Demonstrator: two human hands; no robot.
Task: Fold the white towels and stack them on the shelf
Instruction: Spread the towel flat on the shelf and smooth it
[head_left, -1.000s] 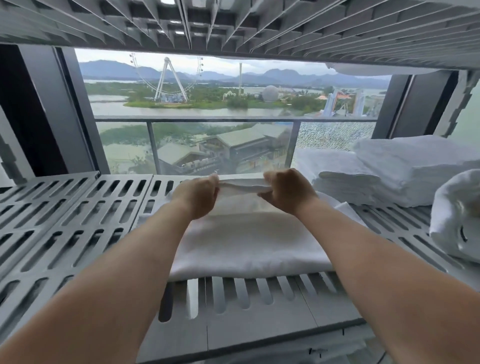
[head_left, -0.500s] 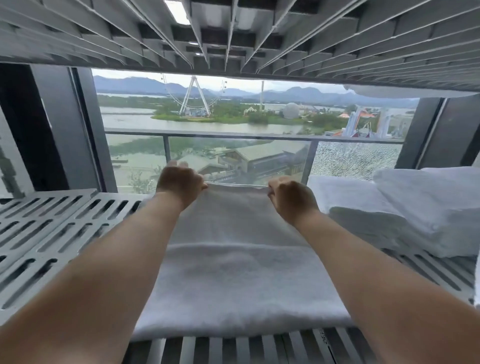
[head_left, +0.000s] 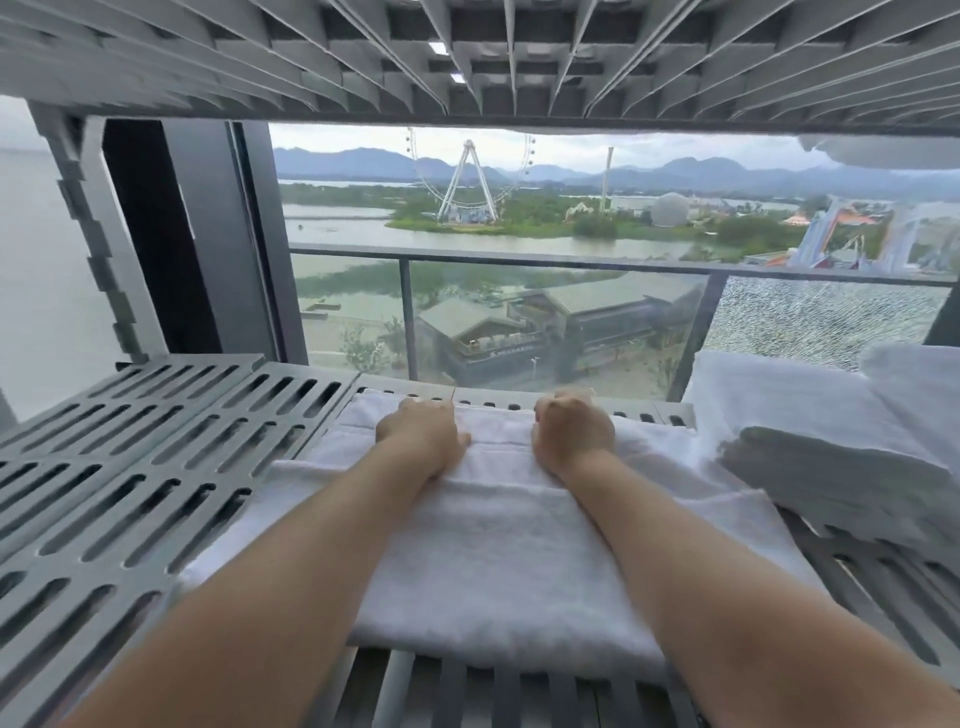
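Hands: your left hand (head_left: 423, 436), right hand (head_left: 574, 431) curled, pinching far edge of towel (head_left: 498, 561) | change: edge lowered onto shelf (head_left: 156, 467) | status: placement nearly done.

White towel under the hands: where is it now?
Head view: white towel lies centre on the slatted shelf, left of the stacked towels; left hand and right hand grip its far edge.

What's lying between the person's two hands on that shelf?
Only a bare strip of the white towel, which the left hand and right hand both rest on. The head view shows nothing else there.
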